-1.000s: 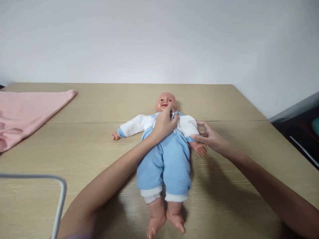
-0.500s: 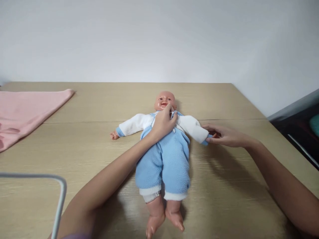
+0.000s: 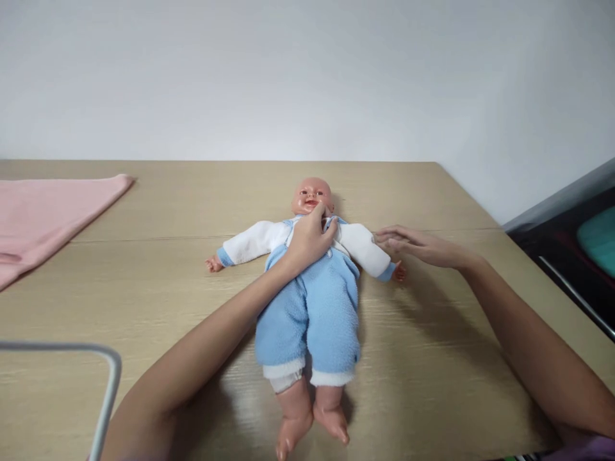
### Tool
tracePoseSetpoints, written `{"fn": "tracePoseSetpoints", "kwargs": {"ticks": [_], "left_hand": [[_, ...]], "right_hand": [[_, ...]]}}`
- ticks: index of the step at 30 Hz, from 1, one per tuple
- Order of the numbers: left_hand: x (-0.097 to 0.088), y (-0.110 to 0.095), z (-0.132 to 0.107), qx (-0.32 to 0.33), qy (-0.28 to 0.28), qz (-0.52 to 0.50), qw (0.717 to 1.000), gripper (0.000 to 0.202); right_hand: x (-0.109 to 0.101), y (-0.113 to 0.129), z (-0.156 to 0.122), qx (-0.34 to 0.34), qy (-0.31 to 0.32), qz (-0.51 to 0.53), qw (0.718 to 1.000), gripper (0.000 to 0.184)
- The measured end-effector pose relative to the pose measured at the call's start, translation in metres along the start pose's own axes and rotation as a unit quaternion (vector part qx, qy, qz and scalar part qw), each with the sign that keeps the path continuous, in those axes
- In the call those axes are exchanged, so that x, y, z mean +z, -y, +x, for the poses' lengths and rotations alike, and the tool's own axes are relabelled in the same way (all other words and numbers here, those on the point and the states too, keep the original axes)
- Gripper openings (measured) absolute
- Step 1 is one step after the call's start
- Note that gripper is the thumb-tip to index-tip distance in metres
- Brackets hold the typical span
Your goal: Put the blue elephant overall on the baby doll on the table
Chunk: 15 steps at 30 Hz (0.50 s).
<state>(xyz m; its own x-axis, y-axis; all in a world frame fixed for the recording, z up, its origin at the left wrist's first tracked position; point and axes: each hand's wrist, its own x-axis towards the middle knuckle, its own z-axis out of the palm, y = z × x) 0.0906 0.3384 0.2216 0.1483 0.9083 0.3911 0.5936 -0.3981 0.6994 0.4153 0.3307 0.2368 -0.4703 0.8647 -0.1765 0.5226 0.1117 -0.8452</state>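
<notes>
A baby doll (image 3: 331, 294) in blue fleece dungarees and a white top lies on its back on the wooden table, feet towards me, arms spread. My left hand (image 3: 310, 237) rests across its upper chest, gripping it just below the chin; the fingertips are partly hidden. Beyond the doll's white sleeve (image 3: 365, 248) on the right, my right hand (image 3: 425, 246) hovers with fingers stretched out, holding nothing. Its fingertips are close to the sleeve; I cannot tell whether they touch. The doll's small hand (image 3: 398, 271) pokes out of the blue cuff.
A pink cloth (image 3: 52, 221) lies on the table (image 3: 192, 198) at the left. In the lower left corner a bent white metal bar (image 3: 113, 378) juts into view. A pale wall (image 3: 288, 77) rises behind the table. Something dark with a teal item (image 3: 600, 240) is at the right.
My right hand has let go of the doll's cuff and moved up along the outside of the sleeve. My left hand stays on the chest. The whole view has shifted slightly.
</notes>
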Motion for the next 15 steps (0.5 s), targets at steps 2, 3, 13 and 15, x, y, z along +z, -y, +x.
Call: {"fn": "tracePoseSetpoints", "kwargs": {"ticks": [2, 3, 13, 15], "left_hand": [[-0.001, -0.001, 0.0, -0.001, 0.001, -0.011, 1.0, 0.022], [-0.002, -0.002, -0.001, -0.002, 0.003, -0.015, 1.0, 0.021], [-0.002, -0.002, -0.004, -0.006, -0.008, 0.0, 1.0, 0.018], [-0.001, -0.002, -0.003, -0.006, -0.011, 0.004, 1.0, 0.015]], "right_hand": [[0.008, 0.001, 0.024, -0.031, -0.009, 0.034, 0.999, 0.057], [0.015, 0.004, 0.038, -0.055, -0.017, 0.05, 0.997, 0.058], [0.058, 0.032, 0.135, -0.023, -0.019, 0.182, 0.983, 0.014], [0.055, 0.028, 0.141, 0.005, 0.025, 0.25, 0.968, 0.013]]}}
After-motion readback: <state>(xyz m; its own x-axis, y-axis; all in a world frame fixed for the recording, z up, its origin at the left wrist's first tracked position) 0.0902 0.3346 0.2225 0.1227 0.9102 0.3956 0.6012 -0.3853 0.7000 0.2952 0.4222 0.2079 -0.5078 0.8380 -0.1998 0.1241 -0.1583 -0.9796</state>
